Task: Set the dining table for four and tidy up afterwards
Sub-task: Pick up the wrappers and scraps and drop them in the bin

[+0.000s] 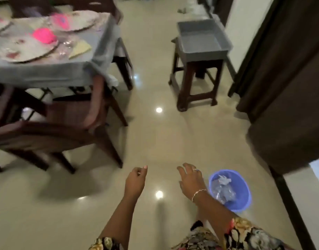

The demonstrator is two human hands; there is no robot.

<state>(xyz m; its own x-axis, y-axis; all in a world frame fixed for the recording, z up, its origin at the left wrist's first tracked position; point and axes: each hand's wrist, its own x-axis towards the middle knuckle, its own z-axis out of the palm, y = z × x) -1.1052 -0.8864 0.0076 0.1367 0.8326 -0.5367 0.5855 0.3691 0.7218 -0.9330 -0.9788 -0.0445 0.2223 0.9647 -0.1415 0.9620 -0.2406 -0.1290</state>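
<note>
Person stands on the glossy tiled floor [155,138], facing along the aisle.

- Left hand [136,180]: held out at waist level, fingers loosely curled, nothing in it.
- Right hand [190,179]: fingers spread and relaxed, empty, above the floor just beside the blue bin [246,201]. The bin holds crumpled clear plastic [223,188].
- Counter [47,73], upper left, under a grey cloth. It carries floral plates [29,49], pink items [44,36] too blurred to name, what look like clear glasses [65,47] and a pale folded napkin [80,49]. A dark wooden chair [65,127] is tucked at its near side.
- Grey tub [203,51] sits on a wooden stool [196,82] across the aisle, well apart from the counter. No contents are visible in it.

Judgement: the settings look laid, so the step in hand is probably a walk back to the counter with both hands free.

To do it well:
- Approach by the open corner, not over the chair back.
- Lift plates one at a time, with both hands under the rim.
- Take the glasses separately, upright.
- Keep clear of the overhanging cloth, which could drag the settings with it.
- Mind the bin underfoot when turning.
</note>
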